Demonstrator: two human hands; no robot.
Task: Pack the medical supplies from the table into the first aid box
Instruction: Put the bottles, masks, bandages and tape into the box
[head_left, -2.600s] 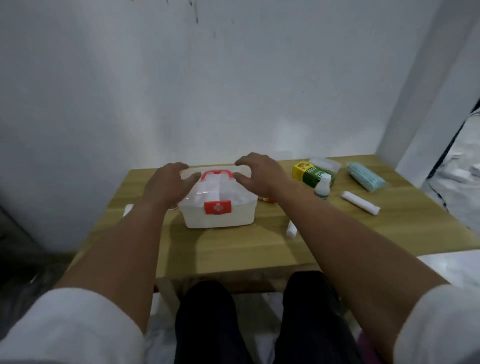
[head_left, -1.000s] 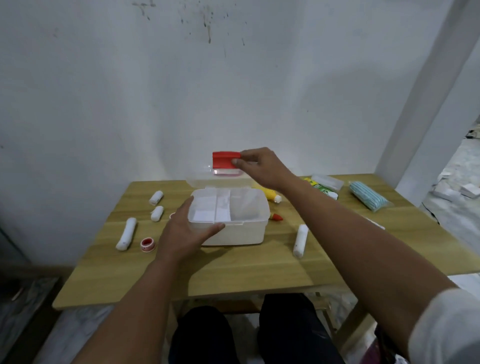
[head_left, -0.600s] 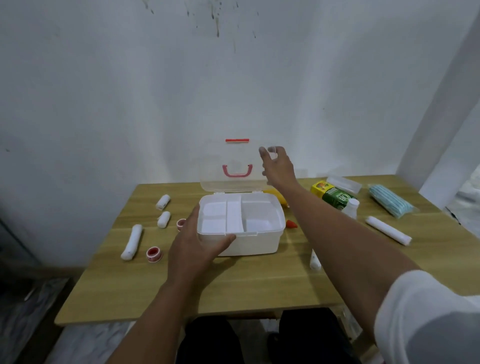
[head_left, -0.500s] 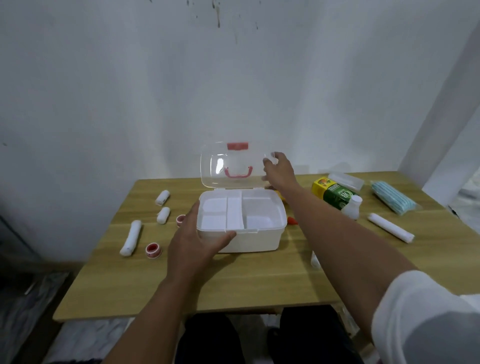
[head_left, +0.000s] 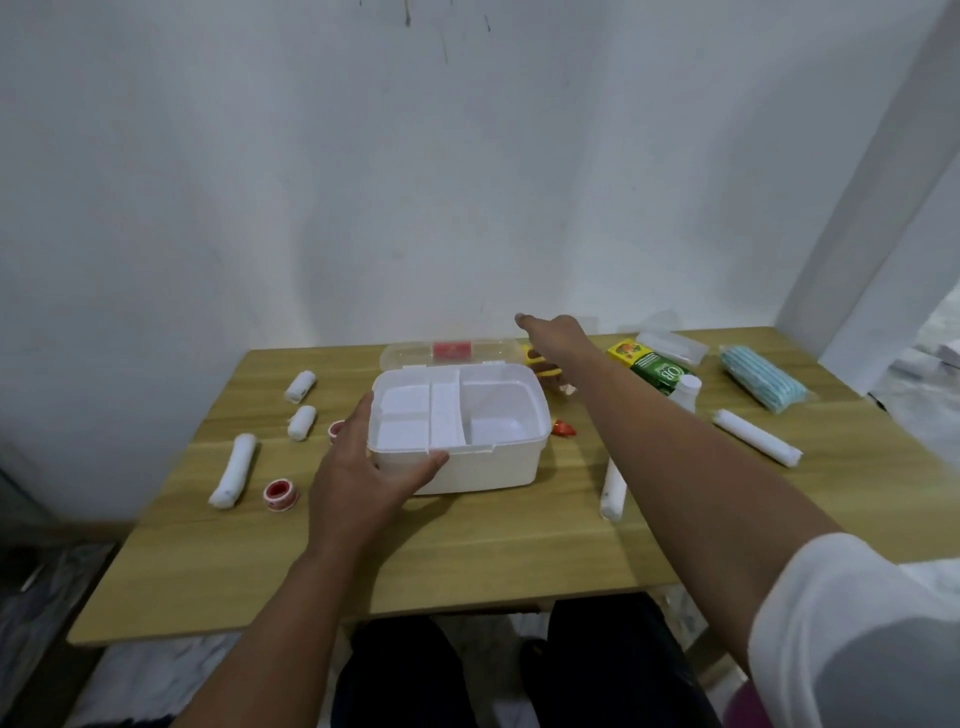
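Opening done, packing not begun | counter (head_left: 467, 561) carries first aid box (head_left: 483, 467), lid (head_left: 410, 355) laid flat behind, trays bare | left hand (head_left: 358, 483) grips its near-left corner | right hand (head_left: 558, 338) extended, fingers loose, holding nothing | next: pick a bandage roll (head_left: 613, 488) (nearest the right side).

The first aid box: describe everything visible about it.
The first aid box is white, seemingly plastic, rectangular with rounded corners, sitting upright mid-table. It is open; its clear lid, bearing a red part, lies folded back flat behind it. Inside, dividers form several compartments that look empty. The left hand grips its front left corner, thumb on the front rim. The right hand reaches past the lid's right end; contact cannot be told.
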